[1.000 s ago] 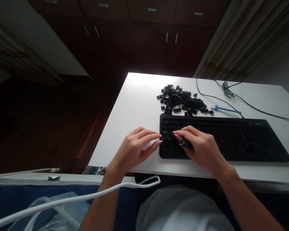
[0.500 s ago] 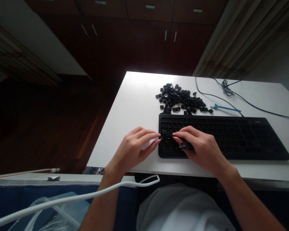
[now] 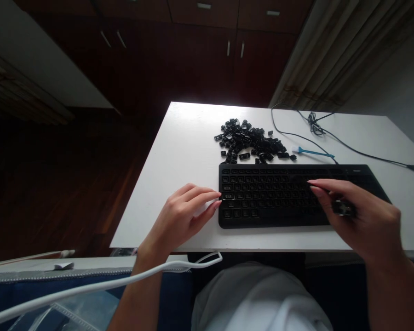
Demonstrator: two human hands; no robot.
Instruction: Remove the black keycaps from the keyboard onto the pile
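A black keyboard (image 3: 276,195) lies on the white table (image 3: 189,151), many of its keycaps taken off. My left hand (image 3: 182,216) rests at the keyboard's left end, fingers curled together, fingertips touching the edge, nothing in them. My right hand (image 3: 362,216) hovers over the keyboard's right half with a small dark keycap (image 3: 342,209) held under its curled fingers. A pile of loose black keycaps (image 3: 250,140) lies behind the keyboard.
A blue keycap puller tool (image 3: 312,152) and the black keyboard cable (image 3: 313,124) lie behind the keyboard at the right. A white cable (image 3: 100,287) crosses my lap at the lower left. Dark wooden cabinets stand beyond the table's far edge.
My right hand has moved from the keyboard's left end to its right half, carrying the small dark keycap. The left hand has stayed at the left end.
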